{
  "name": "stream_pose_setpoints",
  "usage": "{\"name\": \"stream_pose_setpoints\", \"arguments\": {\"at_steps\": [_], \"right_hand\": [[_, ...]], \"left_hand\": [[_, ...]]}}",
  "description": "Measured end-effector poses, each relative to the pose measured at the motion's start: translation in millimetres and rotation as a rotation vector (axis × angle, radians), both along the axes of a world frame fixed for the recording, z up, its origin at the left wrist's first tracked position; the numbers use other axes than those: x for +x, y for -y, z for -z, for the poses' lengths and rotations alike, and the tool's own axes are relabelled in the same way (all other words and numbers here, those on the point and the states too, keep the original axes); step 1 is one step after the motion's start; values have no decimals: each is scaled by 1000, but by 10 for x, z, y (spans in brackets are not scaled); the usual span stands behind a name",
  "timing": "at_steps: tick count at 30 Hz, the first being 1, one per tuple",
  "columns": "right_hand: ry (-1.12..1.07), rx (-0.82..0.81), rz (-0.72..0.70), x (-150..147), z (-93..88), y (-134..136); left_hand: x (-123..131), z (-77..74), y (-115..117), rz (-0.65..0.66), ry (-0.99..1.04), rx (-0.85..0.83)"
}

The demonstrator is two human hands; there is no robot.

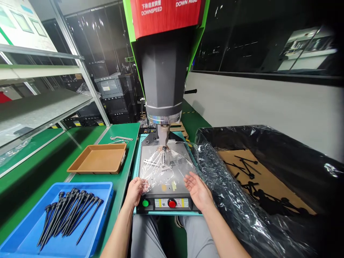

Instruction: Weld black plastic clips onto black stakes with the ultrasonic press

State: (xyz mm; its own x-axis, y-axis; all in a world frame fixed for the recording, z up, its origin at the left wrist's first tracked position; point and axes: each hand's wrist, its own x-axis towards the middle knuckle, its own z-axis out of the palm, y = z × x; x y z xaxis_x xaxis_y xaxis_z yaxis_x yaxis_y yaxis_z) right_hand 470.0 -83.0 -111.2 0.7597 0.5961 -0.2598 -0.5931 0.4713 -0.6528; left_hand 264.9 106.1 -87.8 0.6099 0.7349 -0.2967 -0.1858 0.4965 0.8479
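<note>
My left hand [136, 190] is at the front left of the press's metal plate, thumb and fingers closed together at the edge of a clear plastic film [156, 175]. The film spreads over the plate [156, 188] and around the fixture. My right hand [199, 191] is at the plate's front right, palm turned inward, fingers apart with nothing in them. A slim black part [164, 153] stands upright beneath the press's metal tip [163, 134]. Just below my hands, the front panel carries a green button [145, 203] and a red button [172, 203].
On the left, a blue tray [107, 195] holds several black rod-shaped parts [71, 211]. Behind it are a brown tray [96, 159] and a wrench [121, 138]. A plastic-lined box [228, 190] at right contains more black parts [247, 166] on cardboard. The press head [165, 71] hangs overhead.
</note>
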Motion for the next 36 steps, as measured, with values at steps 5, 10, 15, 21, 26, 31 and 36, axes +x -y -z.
{"name": "stream_pose_setpoints", "arguments": {"at_steps": [5, 10, 15, 21, 26, 31, 36], "right_hand": [[-3, 9, -14, -23, 10, 10], [6, 19, -19, -19, 72, 19], [-11, -9, -61, -109, 146, 97], [64, -250, -54, -388, 395, 462], [295, -675, 25, -442, 741, 715], [654, -971, 160, -302, 1051, 802], [757, -1065, 227, -209, 1243, 842]], "left_hand": [[-36, 16, 12, 4, -7, -5], [-50, -15, 22, 15, -11, 7], [-107, 40, 16, -30, -122, 13], [-461, 383, 61, -270, -411, 245], [-696, 731, 302, -399, -819, 741], [-641, 997, 400, -204, -828, 782], [-619, 1084, 321, -176, -771, 710]]}}
